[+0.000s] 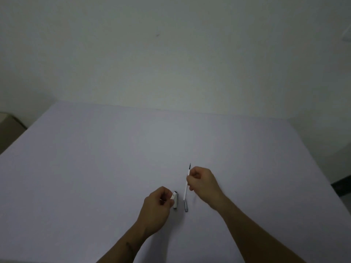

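My right hand pinches a thin white pen refill near its upper part; the refill's dark tip points away from me and its grey lower end hangs just above the table. My left hand holds a small white piece between thumb and fingers. Right beside that hand a short pen part with a dark end lies on the pale table. The two hands are a short distance apart, at the near middle of the table.
A plain light wall rises behind the table's far edge. A brown cardboard box stands off the table's left side. Dark floor shows past the right edge.
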Demonstrator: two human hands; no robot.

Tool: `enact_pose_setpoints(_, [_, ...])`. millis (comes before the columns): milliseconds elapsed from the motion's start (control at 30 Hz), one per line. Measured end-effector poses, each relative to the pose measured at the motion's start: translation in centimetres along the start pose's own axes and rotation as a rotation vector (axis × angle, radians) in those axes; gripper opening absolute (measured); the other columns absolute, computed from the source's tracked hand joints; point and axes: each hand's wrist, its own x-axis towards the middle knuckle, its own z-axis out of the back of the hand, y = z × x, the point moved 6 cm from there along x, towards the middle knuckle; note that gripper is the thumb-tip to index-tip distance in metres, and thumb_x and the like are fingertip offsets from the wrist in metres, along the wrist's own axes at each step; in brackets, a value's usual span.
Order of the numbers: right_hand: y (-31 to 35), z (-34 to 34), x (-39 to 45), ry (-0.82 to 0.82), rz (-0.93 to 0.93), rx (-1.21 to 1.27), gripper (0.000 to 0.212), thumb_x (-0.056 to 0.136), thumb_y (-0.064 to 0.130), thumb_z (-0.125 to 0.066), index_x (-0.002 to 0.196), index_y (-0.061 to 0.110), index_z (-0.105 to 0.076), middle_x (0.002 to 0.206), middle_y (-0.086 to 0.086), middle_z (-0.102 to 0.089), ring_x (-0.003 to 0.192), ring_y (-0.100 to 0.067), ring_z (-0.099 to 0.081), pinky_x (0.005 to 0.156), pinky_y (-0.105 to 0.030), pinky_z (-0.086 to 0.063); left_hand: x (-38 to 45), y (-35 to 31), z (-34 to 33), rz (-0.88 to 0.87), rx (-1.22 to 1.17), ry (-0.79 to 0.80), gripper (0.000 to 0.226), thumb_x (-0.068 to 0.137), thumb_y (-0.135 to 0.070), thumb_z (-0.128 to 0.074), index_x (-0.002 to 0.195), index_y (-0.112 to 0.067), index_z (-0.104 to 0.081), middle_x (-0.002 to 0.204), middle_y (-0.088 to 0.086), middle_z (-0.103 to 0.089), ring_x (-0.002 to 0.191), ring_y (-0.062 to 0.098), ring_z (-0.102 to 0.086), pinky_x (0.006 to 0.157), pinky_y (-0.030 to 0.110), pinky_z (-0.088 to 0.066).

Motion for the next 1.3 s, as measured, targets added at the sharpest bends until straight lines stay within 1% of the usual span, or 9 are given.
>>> enact_pose_setpoints(267, [3.2, -0.4, -2.0, -0.193, 0.074, 0.091, 0.013, 0.083, 0.01, -0.059, 0.077, -0.002, -0.058, 0.072, -0.024, -0.066, 0.06, -0.021, -0.057, 0.057, -0.035, -0.048, -0.3, 0.0, 1.5, -0.076, -0.027, 0.04, 0.005, 0.091, -0.013, -0.062, 0.086, -0.014, -0.062, 0.081, 0.007, -0.065, 0.068, 0.012, -0.054, 0.066, 0.022, -0.049])
enact_pose_setpoints(500, [3.0, -2.8, -3.5, -0.23, 0.032, 0.087, 0.011, 0.086, 0.013, -0.06, 0.08, 0.006, -0.065, 0.074, -0.012, -0.073, 0.059, -0.01, -0.066, 0.058, -0.03, -0.053, -1.0, 1.1, 2.9, -0.085, -0.041, 0.063, 0.006, 0.09, -0.013, -0.063, 0.085, -0.016, -0.062, 0.083, 0.006, -0.066, 0.07, 0.013, -0.055, 0.066, 0.022, -0.049])
enact_pose_setpoints(600, [3.6, -4.0, -4.0, -0.166, 0.039, 0.067, 0.009, 0.085, 0.01, -0.06, 0.078, 0.006, -0.065, 0.076, -0.015, -0.073, 0.059, -0.012, -0.065, 0.055, -0.025, -0.051, -0.8, 1.2, 3.5, -0.102, -0.05, 0.068, 0.008, 0.089, -0.014, -0.064, 0.083, -0.018, -0.063, 0.08, 0.007, -0.066, 0.066, 0.014, -0.054, 0.066, 0.03, -0.052])
enact_pose_setpoints(700, [3.5, -5.6, -4.1, -0.044, 0.03, -0.02, 0.008, 0.081, 0.017, -0.066, 0.076, 0.012, -0.07, 0.073, -0.008, -0.072, 0.064, -0.012, -0.063, 0.064, -0.033, -0.054, -0.4, 1.4, 4.1, -0.107, -0.081, 0.081, 0.01, 0.088, -0.014, -0.063, 0.08, -0.021, -0.063, 0.073, 0.006, -0.064, 0.062, 0.015, -0.053, 0.066, 0.042, -0.056])
enact_pose_setpoints(833, [2.9, -6.1, -4.3, 0.0, 0.033, -0.002, 0.009, 0.08, 0.012, -0.071, 0.074, 0.019, -0.075, 0.066, 0.005, -0.068, 0.063, -0.006, -0.06, 0.066, -0.025, -0.05, 0.1, 1.9, 4.7, -0.094, -0.118, 0.064, 0.013, 0.087, -0.012, -0.063, 0.078, -0.022, -0.063, 0.069, 0.001, -0.063, 0.061, 0.015, -0.054, 0.066, 0.039, -0.055])
enact_pose_setpoints(967, [0.8, -5.0, -4.0, -0.097, -0.074, -0.026, 0.014, 0.081, 0.012, -0.069, 0.09, 0.02, -0.076, 0.076, -0.003, -0.072, 0.065, -0.012, -0.062, 0.063, -0.023, -0.052, 0.3, 1.9, 5.0, -0.102, -0.158, 0.05, 0.011, 0.088, -0.011, -0.063, 0.081, -0.019, -0.063, 0.071, 0.0, -0.061, 0.064, 0.015, -0.054, 0.07, 0.039, -0.055])
enact_pose_setpoints(1067, [-2.2, -3.6, -3.4, -0.189, -0.173, -0.187, 0.026, 0.084, 0.004, -0.059, 0.099, 0.017, -0.075, 0.087, -0.005, -0.071, 0.066, -0.011, -0.059, 0.055, -0.012, -0.045, 0.3, 2.4, 5.1, -0.091, -0.179, 0.016, 0.008, 0.09, -0.012, -0.063, 0.083, -0.016, -0.06, 0.072, 0.002, -0.059, 0.065, 0.016, -0.053, 0.071, 0.043, -0.056])
enact_pose_setpoints(1200, [-5.8, -3.4, -2.7, -0.158, -0.298, -0.37, 0.03, 0.083, 0.009, -0.058, 0.109, 0.016, -0.07, 0.113, -0.006, -0.068, 0.088, -0.017, -0.061, 0.073, -0.019, -0.047, 0.1, 3.4, 4.8, -0.038, -0.181, 0.041, 0.01, 0.091, -0.011, -0.062, 0.083, -0.017, -0.058, 0.076, 0.006, -0.062, 0.065, 0.017, -0.055, 0.069, 0.041, -0.056])
enact_pose_setpoints(1300, [-6.8, -4.7, -2.4, -0.115, -0.311, -0.447, 0.028, 0.086, 0.021, -0.062, 0.113, 0.014, -0.064, 0.113, -0.008, -0.066, 0.089, -0.02, -0.06, 0.075, -0.024, -0.046, -0.3, 3.8, 4.3, -0.024, -0.151, 0.072, 0.011, 0.09, -0.011, -0.062, 0.082, -0.017, -0.059, 0.075, 0.002, -0.06, 0.064, 0.014, -0.052, 0.065, 0.031, -0.049])
